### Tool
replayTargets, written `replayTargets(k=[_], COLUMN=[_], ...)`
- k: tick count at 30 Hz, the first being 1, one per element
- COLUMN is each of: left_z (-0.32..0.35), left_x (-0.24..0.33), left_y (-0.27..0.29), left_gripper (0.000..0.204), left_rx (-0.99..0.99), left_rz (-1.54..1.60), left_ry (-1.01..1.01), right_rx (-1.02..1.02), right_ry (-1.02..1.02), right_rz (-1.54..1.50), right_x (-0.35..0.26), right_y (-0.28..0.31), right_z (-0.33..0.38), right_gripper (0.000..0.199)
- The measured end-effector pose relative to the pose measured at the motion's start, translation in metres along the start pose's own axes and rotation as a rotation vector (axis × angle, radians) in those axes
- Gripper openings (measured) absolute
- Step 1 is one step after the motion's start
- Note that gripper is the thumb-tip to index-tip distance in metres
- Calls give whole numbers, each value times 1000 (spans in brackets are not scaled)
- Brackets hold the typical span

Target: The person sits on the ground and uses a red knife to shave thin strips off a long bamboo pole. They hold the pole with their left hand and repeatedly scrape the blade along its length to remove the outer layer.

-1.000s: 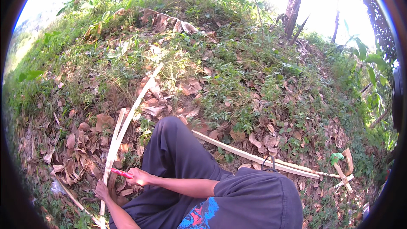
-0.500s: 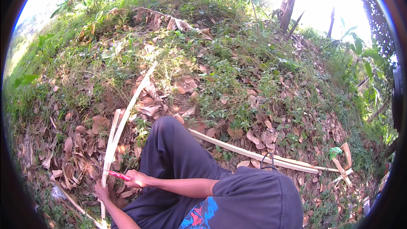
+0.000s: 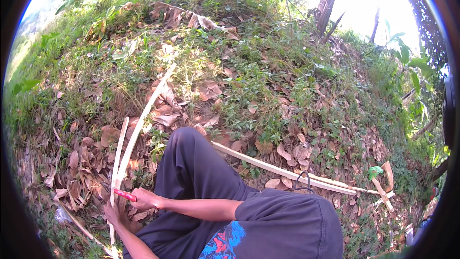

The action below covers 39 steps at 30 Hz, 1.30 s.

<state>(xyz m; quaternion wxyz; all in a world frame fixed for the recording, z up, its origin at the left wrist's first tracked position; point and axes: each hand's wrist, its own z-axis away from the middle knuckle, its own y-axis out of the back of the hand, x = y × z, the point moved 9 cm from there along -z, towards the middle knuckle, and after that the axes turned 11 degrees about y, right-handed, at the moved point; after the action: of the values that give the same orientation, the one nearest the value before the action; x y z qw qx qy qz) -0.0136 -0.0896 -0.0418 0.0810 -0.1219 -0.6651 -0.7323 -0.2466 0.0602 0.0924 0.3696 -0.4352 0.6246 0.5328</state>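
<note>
At the lower left, my left hand (image 3: 115, 212) is closed around the lower part of a long pale wooden strip (image 3: 139, 127). Above that grip the wood parts into two lengths, the longer leaning right and a shorter piece (image 3: 120, 146) standing more upright. My right hand (image 3: 146, 199) is wrapped round a red-handled knife (image 3: 125, 195), whose front end meets the strip just above my left hand. The blade itself is too small to make out. The strip's lower end runs down past my left hand.
My bent knee (image 3: 189, 139) rises right of the strip. More pale strips (image 3: 282, 170) lie on the ground to the right, near a brown wooden piece (image 3: 383, 194) with green on it. A thin stick (image 3: 81, 225) lies at lower left. Dry leaves and weeds cover the slope.
The knife has shifted slightly left across the strip. The gap between the two lengths reaches lower, and the shorter piece stands farther from the longer one. The whole view has shifted a little.
</note>
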Motion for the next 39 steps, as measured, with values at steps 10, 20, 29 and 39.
replayTargets(k=[10, 20, 29, 39], left_z=[-33, -28, -29, -27], left_x=[-50, -31, -28, -29], left_y=[-18, -28, -43, -33], left_gripper=[69, 58, 37, 46], left_rx=[-7, 10, 236, 54], left_rz=[172, -187, -309, -264], left_ry=[193, 183, -15, 153], right_rx=[8, -9, 17, -10], right_ry=[8, -2, 85, -21], right_rz=[16, 120, 169, -57], right_x=[14, 24, 35, 38], right_y=[-10, -13, -17, -14], right_z=[12, 18, 20, 29], right_gripper=[20, 20, 25, 26])
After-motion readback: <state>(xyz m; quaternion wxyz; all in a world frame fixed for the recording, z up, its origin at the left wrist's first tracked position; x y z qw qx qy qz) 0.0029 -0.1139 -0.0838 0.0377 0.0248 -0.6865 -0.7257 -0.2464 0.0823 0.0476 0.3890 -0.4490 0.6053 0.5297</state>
